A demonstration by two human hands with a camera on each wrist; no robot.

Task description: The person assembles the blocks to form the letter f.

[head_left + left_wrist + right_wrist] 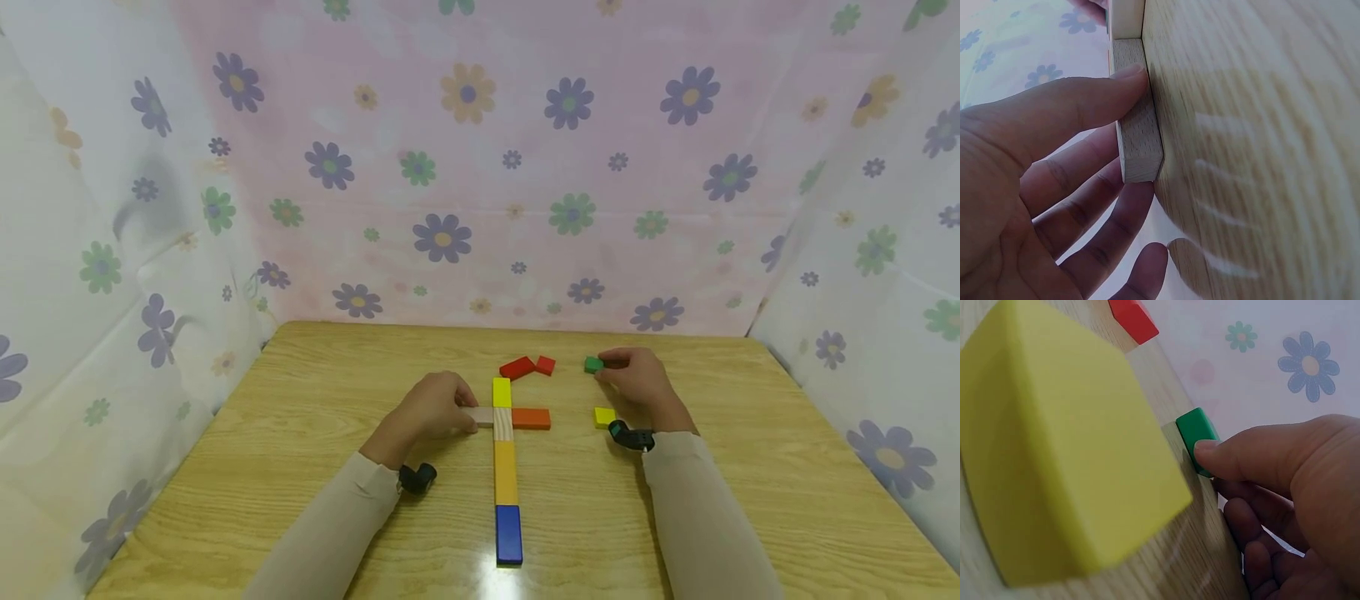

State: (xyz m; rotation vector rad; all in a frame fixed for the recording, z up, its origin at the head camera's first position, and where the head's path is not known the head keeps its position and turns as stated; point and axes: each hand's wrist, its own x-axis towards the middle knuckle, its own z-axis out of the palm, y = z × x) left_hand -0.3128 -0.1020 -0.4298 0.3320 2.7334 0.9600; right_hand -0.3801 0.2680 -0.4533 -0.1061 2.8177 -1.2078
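My left hand [435, 407] pinches a plain wooden block [1138, 134] between thumb and fingers, flat on the table. That block abuts the left side of a light wood block [502, 423] in a cross of blocks. A yellow block [501, 392] tops the cross, an orange-red block [530, 418] forms its right arm, and an amber block [506, 472] and a blue block [508, 534] run toward me. To the right, my right hand [637, 379] grips a small green block [1196, 428] with its thumb on the near face; the fingers behind are partly hidden.
Two red blocks, a longer one [517, 368] and a short one [545, 365], lie behind the cross. A loose yellow block [603, 417] sits near my right wrist. Flowered cloth [510, 192] rises behind the wooden table [337, 350] and on both sides.
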